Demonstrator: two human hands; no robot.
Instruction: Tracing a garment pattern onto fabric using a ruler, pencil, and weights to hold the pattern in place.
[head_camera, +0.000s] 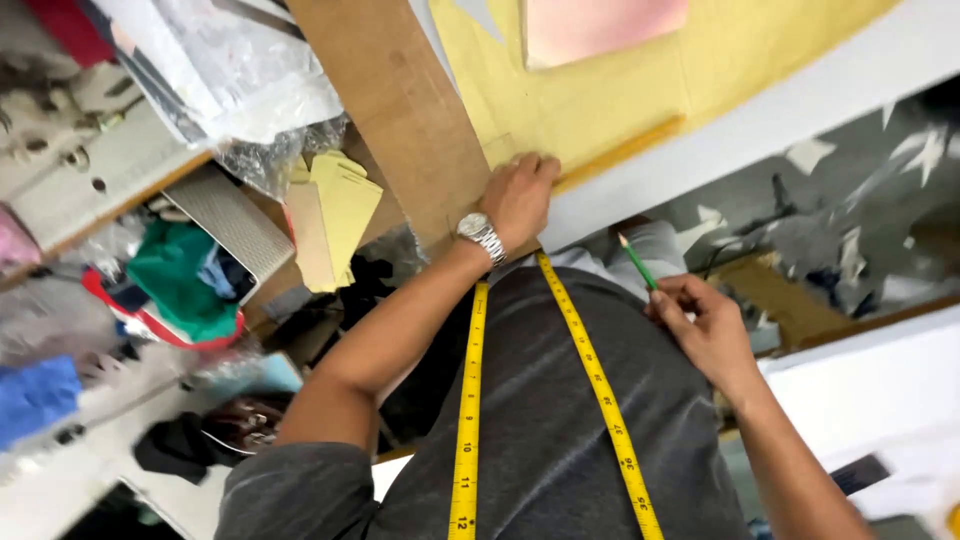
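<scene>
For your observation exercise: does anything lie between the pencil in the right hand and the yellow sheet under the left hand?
Nothing visible blocks it. The right hand holds the green pencil off the table's edge; the left hand presses on the yellow sheet, beside the brown board.

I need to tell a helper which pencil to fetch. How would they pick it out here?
Start from the yellow tape measure hanging down the grey shirt. Just beside it, the right hand pinches a thin green pencil, the only green stick here, tip pointing up toward the table.

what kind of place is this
Likely a tailoring or pattern-cutting workshop: a yellow tape measure hangs round the person's neck, the left hand presses brown pattern card, the right hand holds a green pencil.
</scene>
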